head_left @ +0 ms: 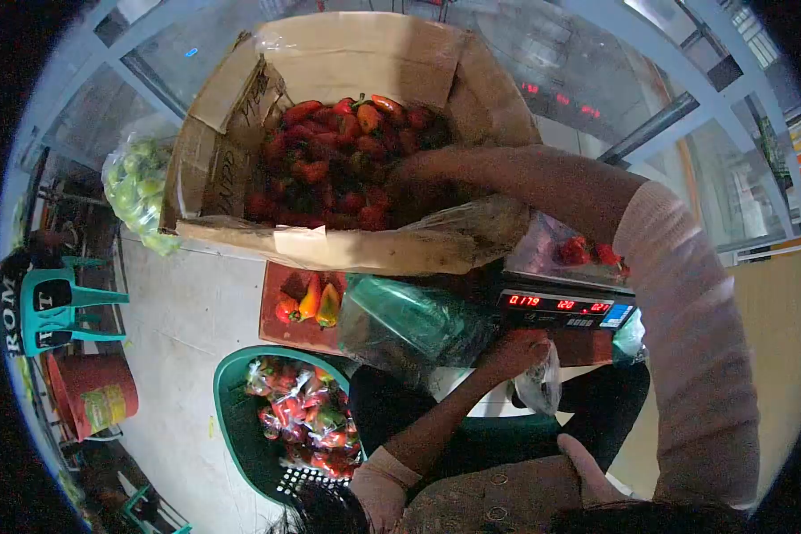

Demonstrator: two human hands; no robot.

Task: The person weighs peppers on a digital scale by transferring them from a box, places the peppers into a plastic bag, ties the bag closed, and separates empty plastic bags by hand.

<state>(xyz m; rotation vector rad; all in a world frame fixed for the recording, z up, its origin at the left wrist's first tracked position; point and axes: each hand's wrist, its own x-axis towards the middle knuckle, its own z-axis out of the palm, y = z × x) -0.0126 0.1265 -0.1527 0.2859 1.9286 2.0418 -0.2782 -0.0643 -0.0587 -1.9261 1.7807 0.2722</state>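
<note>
Red peppers (pixel 329 147) fill much of a large open cardboard box (pixel 365 53). My right hand (pixel 414 178) reaches down among them; its fingers are lost in the shade. Below the box, my left hand (pixel 518 350) is closed on a thin clear plastic bag (pixel 543 383), which hangs from it over my lap. Just beyond that hand stands a digital scale (pixel 565 309) with lit red digits. On the scale's far side lie a few red peppers (pixel 578 252) on clear plastic.
Green plastic bags (pixel 409 311) and a few orange-red peppers (pixel 308 298) lie on a reddish board (pixel 280 331). A green basket (pixel 227 418) holds bagged peppers. Around stand a bag of green produce (pixel 138 187), a teal stool (pixel 49 307) and a red bucket (pixel 107 392).
</note>
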